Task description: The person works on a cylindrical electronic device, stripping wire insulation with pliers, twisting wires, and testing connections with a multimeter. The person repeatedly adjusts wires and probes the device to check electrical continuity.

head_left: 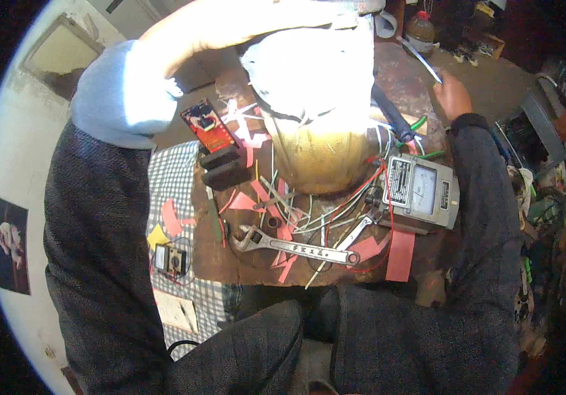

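A large rounded metal housing stands on the worn wooden table, its upper part washed out by glare. My left arm reaches over it, and my left hand is at the top edge of the picture. Glare and the frame edge hide its fingers. My right hand, beyond the table's right side, is closed on the end of a thin white stick. A pale round cup-like shape lies at the stick's far end; I cannot tell if they are joined. A black-handled tool leans beside the housing.
On the table lie an adjustable wrench, pink paper scraps, loose wires and a grey analog meter. An orange-red package is left of the housing. A small meter sits on checked cloth. A red-capped jar stands behind.
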{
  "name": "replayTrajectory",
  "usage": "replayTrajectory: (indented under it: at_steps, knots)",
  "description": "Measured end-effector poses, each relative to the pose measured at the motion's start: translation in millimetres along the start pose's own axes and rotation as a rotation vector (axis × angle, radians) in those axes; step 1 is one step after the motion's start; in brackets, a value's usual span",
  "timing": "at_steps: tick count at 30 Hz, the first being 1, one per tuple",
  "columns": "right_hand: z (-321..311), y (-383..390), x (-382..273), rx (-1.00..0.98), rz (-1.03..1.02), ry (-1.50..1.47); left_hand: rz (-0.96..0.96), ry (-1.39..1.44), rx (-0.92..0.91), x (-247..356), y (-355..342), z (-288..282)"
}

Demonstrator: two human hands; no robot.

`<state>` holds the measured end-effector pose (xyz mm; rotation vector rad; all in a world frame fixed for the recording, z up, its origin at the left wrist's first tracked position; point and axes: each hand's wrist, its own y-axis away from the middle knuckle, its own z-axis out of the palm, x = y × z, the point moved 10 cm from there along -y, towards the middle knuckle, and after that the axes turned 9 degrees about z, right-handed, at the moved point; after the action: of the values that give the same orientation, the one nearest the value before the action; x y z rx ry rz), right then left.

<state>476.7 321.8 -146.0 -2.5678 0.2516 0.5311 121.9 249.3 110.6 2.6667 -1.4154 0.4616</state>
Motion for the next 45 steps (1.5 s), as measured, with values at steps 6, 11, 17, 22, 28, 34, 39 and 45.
replayTrajectory:
  at_steps: [6, 11, 17, 22, 28, 34, 39, 45]
  knots:
    - [-142.5, 77.6, -51.9, -0.025, 0.143, -0.663, 0.042, 0.079, 0.02, -16.3, -22.5, -6.2]
    - [-219.9, 161.0, -159.7, -0.151, 0.005, -0.431, 0.082, 0.128, 0.062, -21.3, -30.3, -14.7]
    - [-253.5, 188.1, -252.3, -0.132, -0.288, -0.171, 0.008, 0.147, 0.04, -20.1, -21.7, -20.2]
    - [-250.6, 173.7, -270.9, -0.105, -0.408, 0.069, 0.024, 0.135, 0.026, -25.9, -25.6, -21.1]
    - [-268.1, 158.8, -304.7, 0.077, -0.65, 0.292, 0.005, 0.191, 0.078, -35.3, -32.9, -24.4]
    - [-276.3, 152.5, -333.3, 0.16, -0.873, 0.502, 0.029, 0.271, 0.07, -45.2, -40.6, -21.2]
    - [-275.9, 151.6, -350.8, 0.153, -1.015, 0.503, 0.121, 0.358, 0.071, -60.7, -51.7, -4.3]
    - [-278.5, 165.7, -374.2, 0.226, -1.137, 0.683, 0.386, 0.194, 0.033, -57.5, -62.2, -6.2]
